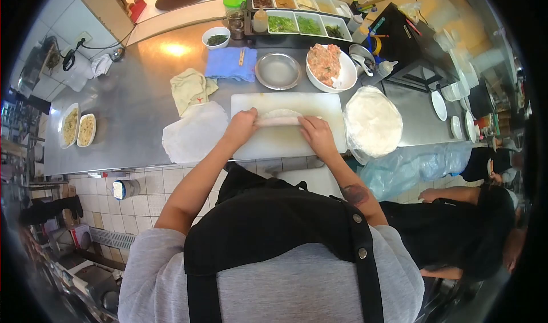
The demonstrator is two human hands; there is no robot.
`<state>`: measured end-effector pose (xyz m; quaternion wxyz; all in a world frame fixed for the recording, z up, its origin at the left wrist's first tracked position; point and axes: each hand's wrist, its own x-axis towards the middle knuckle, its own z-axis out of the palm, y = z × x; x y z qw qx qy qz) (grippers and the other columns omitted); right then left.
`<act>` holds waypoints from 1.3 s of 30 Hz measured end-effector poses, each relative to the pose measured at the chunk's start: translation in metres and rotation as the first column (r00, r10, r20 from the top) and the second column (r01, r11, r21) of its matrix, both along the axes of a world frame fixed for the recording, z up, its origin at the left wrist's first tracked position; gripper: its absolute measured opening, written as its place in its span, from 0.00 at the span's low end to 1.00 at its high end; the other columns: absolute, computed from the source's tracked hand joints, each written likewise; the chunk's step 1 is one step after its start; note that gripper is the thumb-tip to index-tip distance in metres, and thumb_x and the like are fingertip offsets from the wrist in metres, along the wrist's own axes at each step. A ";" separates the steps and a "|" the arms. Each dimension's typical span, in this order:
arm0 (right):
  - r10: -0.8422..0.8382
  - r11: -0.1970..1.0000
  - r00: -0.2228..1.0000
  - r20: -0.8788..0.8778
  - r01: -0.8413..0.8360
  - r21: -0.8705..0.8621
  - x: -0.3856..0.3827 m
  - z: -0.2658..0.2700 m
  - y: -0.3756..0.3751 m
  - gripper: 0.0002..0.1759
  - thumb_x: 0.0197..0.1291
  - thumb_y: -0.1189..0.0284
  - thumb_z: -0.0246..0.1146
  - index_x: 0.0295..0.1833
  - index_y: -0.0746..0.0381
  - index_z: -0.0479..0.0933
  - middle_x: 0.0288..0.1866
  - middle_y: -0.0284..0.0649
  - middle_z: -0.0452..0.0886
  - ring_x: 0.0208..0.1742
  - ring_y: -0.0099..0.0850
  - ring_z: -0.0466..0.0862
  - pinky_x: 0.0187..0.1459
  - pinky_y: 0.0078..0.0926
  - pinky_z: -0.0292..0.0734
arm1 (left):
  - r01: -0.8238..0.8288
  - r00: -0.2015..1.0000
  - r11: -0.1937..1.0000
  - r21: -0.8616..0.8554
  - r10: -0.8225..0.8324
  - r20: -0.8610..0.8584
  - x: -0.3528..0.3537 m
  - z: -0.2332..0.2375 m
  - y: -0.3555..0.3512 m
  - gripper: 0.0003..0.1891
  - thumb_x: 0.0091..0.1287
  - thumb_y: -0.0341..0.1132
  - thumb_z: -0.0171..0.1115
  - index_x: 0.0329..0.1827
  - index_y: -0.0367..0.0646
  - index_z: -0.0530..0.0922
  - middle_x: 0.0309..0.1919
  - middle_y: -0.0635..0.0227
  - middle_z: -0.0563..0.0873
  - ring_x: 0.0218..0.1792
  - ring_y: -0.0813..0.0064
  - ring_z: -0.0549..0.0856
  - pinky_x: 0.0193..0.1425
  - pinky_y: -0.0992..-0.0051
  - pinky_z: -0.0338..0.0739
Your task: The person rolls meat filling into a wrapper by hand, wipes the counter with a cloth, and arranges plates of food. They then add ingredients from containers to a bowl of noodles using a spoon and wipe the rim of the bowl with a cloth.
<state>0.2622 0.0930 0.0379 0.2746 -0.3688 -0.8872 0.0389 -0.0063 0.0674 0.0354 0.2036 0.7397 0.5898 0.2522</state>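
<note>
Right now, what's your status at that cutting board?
Left hand and right hand at either end of pale wrapper. Wrapper partly rolled, on cutting board. Nothing visible in the way.

No words, labels, brands or numbers can be read; the red mark [200,100] on the pale cloth [188,89] is too small.

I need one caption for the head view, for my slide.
Left hand and right hand hold a rolled white sheet on a white cutting board, a bowl of pinkish mixture beyond.
</note>
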 end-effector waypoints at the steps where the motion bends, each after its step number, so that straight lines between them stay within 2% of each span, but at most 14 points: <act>1: -0.008 0.999 1.000 -0.017 0.009 0.031 0.000 -0.002 0.000 0.18 0.50 0.73 0.65 0.49 0.58 0.78 0.42 0.35 0.80 0.46 0.35 0.78 0.47 0.36 0.70 | 0.000 1.000 0.999 -0.042 0.000 0.007 -0.002 0.002 0.000 0.10 0.50 0.27 0.66 0.32 0.35 0.74 0.31 0.51 0.83 0.36 0.54 0.82 0.40 0.63 0.77; 6: 0.005 1.000 0.999 -0.037 -0.006 -0.030 0.001 -0.010 0.024 0.14 0.50 0.73 0.65 0.45 0.57 0.80 0.42 0.35 0.79 0.45 0.36 0.78 0.45 0.36 0.70 | 0.002 0.999 0.997 -0.079 0.001 0.038 -0.008 -0.006 0.012 0.06 0.50 0.28 0.67 0.29 0.36 0.79 0.31 0.53 0.82 0.35 0.55 0.82 0.39 0.65 0.77; 8: 0.027 0.981 1.000 0.013 -0.024 -0.192 0.001 -0.007 0.033 0.11 0.51 0.72 0.64 0.42 0.55 0.81 0.40 0.35 0.78 0.43 0.35 0.77 0.44 0.37 0.69 | -0.026 0.999 0.996 -0.085 0.029 0.031 -0.010 -0.003 0.017 0.05 0.50 0.29 0.67 0.29 0.38 0.82 0.30 0.53 0.81 0.34 0.55 0.81 0.40 0.64 0.77; 12: 0.020 0.984 0.999 0.027 -0.015 -0.179 -0.006 -0.002 0.043 0.10 0.51 0.72 0.64 0.42 0.55 0.82 0.41 0.35 0.77 0.44 0.35 0.77 0.44 0.37 0.69 | 0.011 0.998 1.000 -0.012 -0.012 -0.058 -0.016 -0.011 0.034 0.04 0.50 0.30 0.66 0.27 0.40 0.83 0.31 0.52 0.80 0.35 0.54 0.80 0.41 0.62 0.76; 18: -0.086 0.996 0.984 0.158 0.086 0.004 -0.020 0.006 0.041 0.12 0.52 0.73 0.61 0.44 0.54 0.81 0.46 0.36 0.75 0.48 0.34 0.76 0.46 0.36 0.69 | 0.044 0.985 0.999 -0.009 -0.045 -0.167 -0.016 -0.010 0.043 0.05 0.50 0.32 0.67 0.29 0.43 0.84 0.34 0.51 0.79 0.37 0.53 0.80 0.43 0.62 0.76; 21: -0.011 1.000 0.997 0.071 0.010 0.020 -0.022 0.003 0.038 0.16 0.52 0.75 0.58 0.48 0.57 0.78 0.45 0.38 0.76 0.48 0.35 0.76 0.48 0.36 0.70 | -0.010 0.986 1.000 -0.002 0.009 -0.165 -0.015 -0.001 0.041 0.11 0.48 0.32 0.69 0.36 0.45 0.84 0.38 0.52 0.79 0.39 0.53 0.80 0.45 0.62 0.76; 23: 0.148 0.988 0.984 0.101 -0.151 0.016 -0.018 -0.006 0.031 0.19 0.51 0.77 0.56 0.51 0.60 0.76 0.44 0.40 0.77 0.49 0.37 0.77 0.50 0.35 0.72 | -0.017 0.992 0.996 -0.083 0.006 -0.122 -0.016 0.005 0.043 0.16 0.46 0.31 0.71 0.41 0.47 0.82 0.41 0.54 0.78 0.42 0.54 0.79 0.48 0.62 0.75; 27: 0.124 0.991 0.991 0.047 -0.127 0.047 -0.019 -0.010 0.027 0.19 0.50 0.77 0.57 0.50 0.63 0.75 0.44 0.42 0.77 0.48 0.39 0.78 0.52 0.34 0.73 | -0.064 0.992 0.977 -0.205 0.041 -0.118 -0.016 0.005 0.047 0.17 0.47 0.33 0.71 0.42 0.46 0.81 0.43 0.58 0.77 0.48 0.55 0.78 0.50 0.60 0.75; 29: 0.118 0.987 0.992 0.036 -0.122 0.106 -0.022 -0.007 0.028 0.21 0.47 0.77 0.59 0.51 0.63 0.75 0.44 0.42 0.78 0.48 0.39 0.78 0.53 0.35 0.72 | -0.119 0.985 0.992 0.029 0.122 -0.124 -0.018 -0.010 0.051 0.17 0.47 0.32 0.71 0.41 0.43 0.80 0.42 0.58 0.77 0.48 0.55 0.78 0.49 0.59 0.74; 33: 0.141 0.990 0.990 0.005 -0.141 0.020 -0.028 -0.004 0.048 0.21 0.46 0.77 0.62 0.50 0.64 0.76 0.43 0.42 0.78 0.47 0.39 0.78 0.53 0.36 0.72 | -0.204 0.954 0.960 0.191 0.239 -0.182 -0.001 0.004 0.046 0.14 0.49 0.31 0.69 0.40 0.41 0.80 0.40 0.59 0.78 0.45 0.54 0.79 0.48 0.59 0.75; 35: 0.156 0.968 0.987 0.045 -0.143 -0.206 -0.029 0.000 0.057 0.21 0.45 0.80 0.63 0.49 0.63 0.77 0.47 0.44 0.78 0.49 0.41 0.78 0.50 0.35 0.74 | -0.196 0.980 0.956 0.217 0.199 0.006 0.011 -0.003 0.042 0.13 0.51 0.29 0.65 0.42 0.43 0.80 0.36 0.59 0.81 0.38 0.58 0.81 0.43 0.66 0.76; 36: 0.155 0.968 0.987 0.043 -0.143 -0.207 -0.029 0.003 0.061 0.21 0.45 0.80 0.63 0.49 0.63 0.77 0.47 0.44 0.78 0.49 0.41 0.78 0.50 0.35 0.74 | -0.157 0.978 0.985 -0.077 0.166 0.124 0.021 0.005 0.036 0.12 0.54 0.30 0.64 0.42 0.42 0.80 0.36 0.60 0.82 0.37 0.61 0.82 0.44 0.68 0.76; 37: 0.165 0.960 0.984 0.059 -0.147 -0.240 -0.030 0.006 0.063 0.19 0.45 0.79 0.63 0.48 0.62 0.78 0.45 0.45 0.79 0.47 0.42 0.79 0.49 0.35 0.74 | -0.072 0.955 0.932 -0.356 0.167 0.244 0.033 0.012 0.030 0.10 0.58 0.32 0.63 0.42 0.42 0.80 0.36 0.61 0.83 0.37 0.63 0.83 0.44 0.70 0.77; 39: 0.180 0.949 0.981 0.071 -0.154 -0.275 -0.032 0.008 0.063 0.18 0.45 0.79 0.64 0.47 0.62 0.79 0.43 0.46 0.80 0.46 0.43 0.79 0.48 0.36 0.75 | 0.237 0.633 0.623 -0.745 0.483 0.606 0.056 -0.005 0.022 0.11 0.63 0.37 0.61 0.42 0.39 0.79 0.37 0.60 0.82 0.39 0.68 0.82 0.47 0.70 0.78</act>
